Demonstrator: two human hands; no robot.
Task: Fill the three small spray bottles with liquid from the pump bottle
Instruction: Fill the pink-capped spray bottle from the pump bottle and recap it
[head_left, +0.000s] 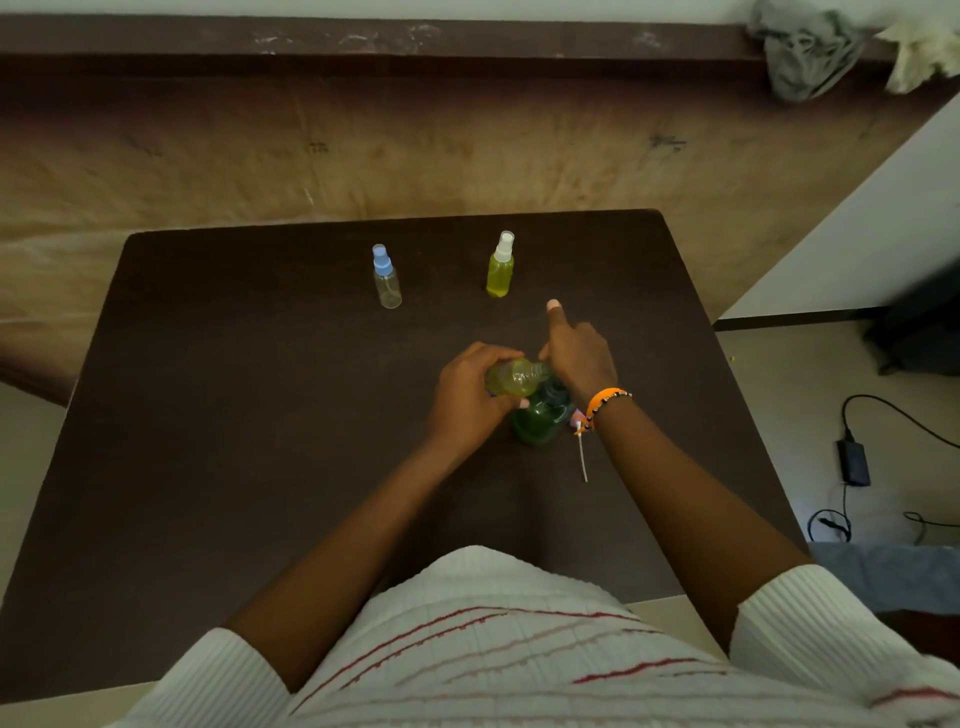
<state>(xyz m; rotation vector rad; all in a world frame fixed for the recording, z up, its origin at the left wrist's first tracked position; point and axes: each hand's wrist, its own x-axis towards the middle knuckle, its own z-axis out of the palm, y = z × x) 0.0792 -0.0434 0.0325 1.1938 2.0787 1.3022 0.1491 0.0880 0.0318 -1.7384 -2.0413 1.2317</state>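
My left hand (467, 395) grips a small uncapped spray bottle (517, 376) with yellow-green liquid, tilted on its side, its neck toward the top of the green pump bottle (540, 418). My right hand (576, 353) rests on the pump bottle's top, one finger stretched out and the rest curled; what it holds is hidden. A loose pink spray cap with its white dip tube (582, 452) lies on the table right of the pump bottle. Farther back stand an empty clear spray bottle with a blue cap (387, 280) and a yellow-green filled one with a white cap (501, 267).
The dark brown table (234, 415) ends close behind the two standing bottles. Beyond it is a brown wall panel with crumpled cloths (810, 52) on its ledge. A charger and cables (854, 462) lie on the floor to the right.
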